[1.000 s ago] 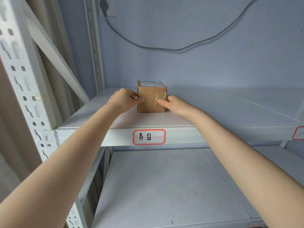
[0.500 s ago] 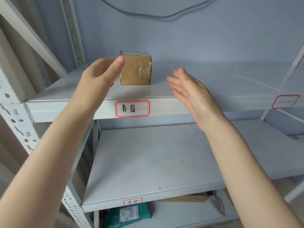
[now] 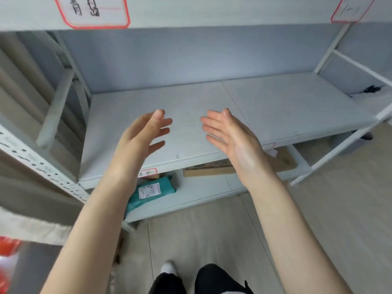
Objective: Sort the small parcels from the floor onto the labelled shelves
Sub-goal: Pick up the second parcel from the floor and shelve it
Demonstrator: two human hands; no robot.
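My left hand (image 3: 140,141) and my right hand (image 3: 231,139) hang open in front of the middle shelf (image 3: 212,102), palms facing each other, holding nothing. The upper shelf's front edge carries a red-bordered label (image 3: 93,11) at the top left and a second label (image 3: 350,10) at the top right. A teal mailer bag (image 3: 151,193) with a white sticker lies on the bottom shelf. A long brown cardboard parcel (image 3: 212,169) lies behind it. The small brown box is out of view.
A white perforated rack upright (image 3: 42,166) runs along the left. A blurred red and white object (image 3: 9,253) sits at the lower left. Pale floor tiles (image 3: 212,230) lie below, with my dark trouser legs (image 3: 201,281) at the bottom edge.
Both hands let go of the small brown box on the upper shelf and drew back. The view has tilted down, so the box has left the frame and the lower shelves and floor show.
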